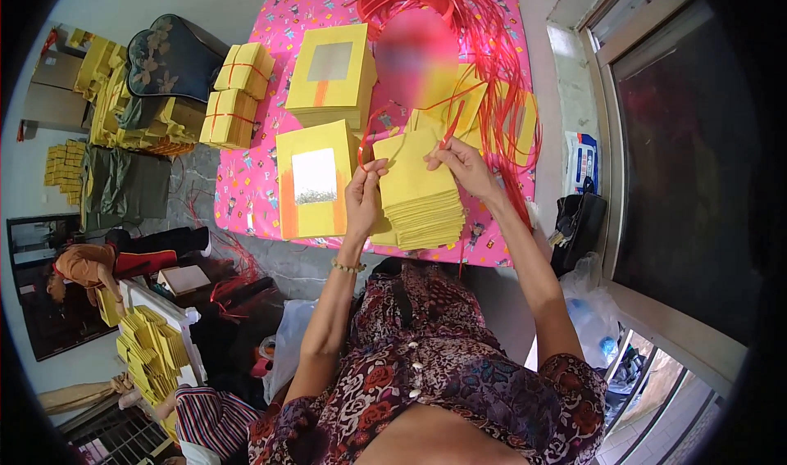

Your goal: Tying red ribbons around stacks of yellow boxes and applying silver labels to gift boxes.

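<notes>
In front of me on the table lies a fanned stack of yellow paper sheets [418, 174]. My left hand [363, 196], at the stack's left side, pinches a thin red plastic strip [366, 141] that rises from the fingers. On the far right part of the stack, my right hand [465, 167] is closed on another length of red strip [451, 121]. Whether the two lengths are one piece, I cannot tell. Left of my left hand, a thick stack of yellow paper [338, 217] shows a silver square and an orange patch on top.
The table has a pink patterned cover [250, 170]. A similar paper stack [358, 72] stands farther back, with red-tied bundles [229, 119] to its left. Loose red strips [500, 55] hang over the right side. At lower left, another person [86, 264] is near more yellow paper [152, 346].
</notes>
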A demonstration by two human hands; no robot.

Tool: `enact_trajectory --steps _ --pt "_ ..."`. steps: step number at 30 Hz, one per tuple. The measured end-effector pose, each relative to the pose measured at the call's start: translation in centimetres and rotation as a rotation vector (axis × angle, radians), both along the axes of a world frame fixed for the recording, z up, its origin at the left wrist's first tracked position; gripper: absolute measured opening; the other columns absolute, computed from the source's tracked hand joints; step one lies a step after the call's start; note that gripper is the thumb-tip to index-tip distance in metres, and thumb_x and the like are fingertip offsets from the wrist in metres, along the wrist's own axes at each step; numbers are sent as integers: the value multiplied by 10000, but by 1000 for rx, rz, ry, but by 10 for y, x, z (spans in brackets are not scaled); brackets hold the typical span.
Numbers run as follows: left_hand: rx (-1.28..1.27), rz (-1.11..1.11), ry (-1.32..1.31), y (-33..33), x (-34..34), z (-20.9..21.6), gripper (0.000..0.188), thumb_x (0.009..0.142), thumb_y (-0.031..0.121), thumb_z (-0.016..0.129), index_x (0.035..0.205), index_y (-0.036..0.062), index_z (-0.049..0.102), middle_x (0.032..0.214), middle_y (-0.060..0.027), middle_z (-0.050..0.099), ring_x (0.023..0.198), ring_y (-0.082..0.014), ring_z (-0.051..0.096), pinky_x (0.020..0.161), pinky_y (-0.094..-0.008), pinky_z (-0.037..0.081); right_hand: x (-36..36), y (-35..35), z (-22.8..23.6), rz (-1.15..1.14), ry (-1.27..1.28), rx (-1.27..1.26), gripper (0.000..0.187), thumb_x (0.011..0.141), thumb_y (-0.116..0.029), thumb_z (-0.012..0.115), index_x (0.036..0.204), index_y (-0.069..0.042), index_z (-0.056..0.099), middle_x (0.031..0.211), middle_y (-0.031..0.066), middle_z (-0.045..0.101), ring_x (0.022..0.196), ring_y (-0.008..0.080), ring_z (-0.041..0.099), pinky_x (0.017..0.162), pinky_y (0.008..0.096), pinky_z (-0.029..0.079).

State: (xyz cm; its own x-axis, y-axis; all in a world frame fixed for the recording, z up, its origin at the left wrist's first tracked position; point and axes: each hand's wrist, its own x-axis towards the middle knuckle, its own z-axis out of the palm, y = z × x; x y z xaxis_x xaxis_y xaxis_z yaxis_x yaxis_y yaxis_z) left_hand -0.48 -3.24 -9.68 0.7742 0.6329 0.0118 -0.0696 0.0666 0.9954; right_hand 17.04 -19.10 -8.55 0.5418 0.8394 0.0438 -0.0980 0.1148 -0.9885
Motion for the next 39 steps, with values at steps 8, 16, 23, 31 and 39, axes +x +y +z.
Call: enact_trajectory --steps 8,16,23,31,39 --pt "335 14 -11 6 9 19 238 1016 59 468 1147 27 663 927 -49 616 849 -150 565 726 -256 432 7 7 2 -12 -93 16 190 1025 -137 511 988 21 609 907 78 696 912 146 655 866 297 505" --pt "870 6 182 -23 -31 21 255 910 19 555 1136 86 651 880 -82 606 892 -266 541 846 -387 374 -12 -4 -11 36 -43 -109 190 1029 -146 507 1018 18 604 912 65 690 885 105 647 833 264 510" --pt "1006 -117 342 -3 5 40 148 944 97 547 1063 77 634 744 -95 586 790 -275 540 816 -409 389 5 20 35 -205 -159 -208 175 970 -134 593 936 29 645 900 62 679 910 131 653 808 267 491" --pt "1014 -163 309 -10 27 32 126 870 88 583 986 46 611 796 -120 589 802 -296 549 775 -420 377 -47 27 59 -335 -728 -211 136 882 -145 681 899 -10 670 857 112 633 787 286 642 696 367 496" --pt "1020 -206 153 -12 32 16 164 837 135 606 981 55 606 872 -95 557 820 -286 503 757 -416 341 -85 28 45 -475 -674 -266 111 855 -119 706 895 -22 668 827 97 645 754 272 648 663 367 510"
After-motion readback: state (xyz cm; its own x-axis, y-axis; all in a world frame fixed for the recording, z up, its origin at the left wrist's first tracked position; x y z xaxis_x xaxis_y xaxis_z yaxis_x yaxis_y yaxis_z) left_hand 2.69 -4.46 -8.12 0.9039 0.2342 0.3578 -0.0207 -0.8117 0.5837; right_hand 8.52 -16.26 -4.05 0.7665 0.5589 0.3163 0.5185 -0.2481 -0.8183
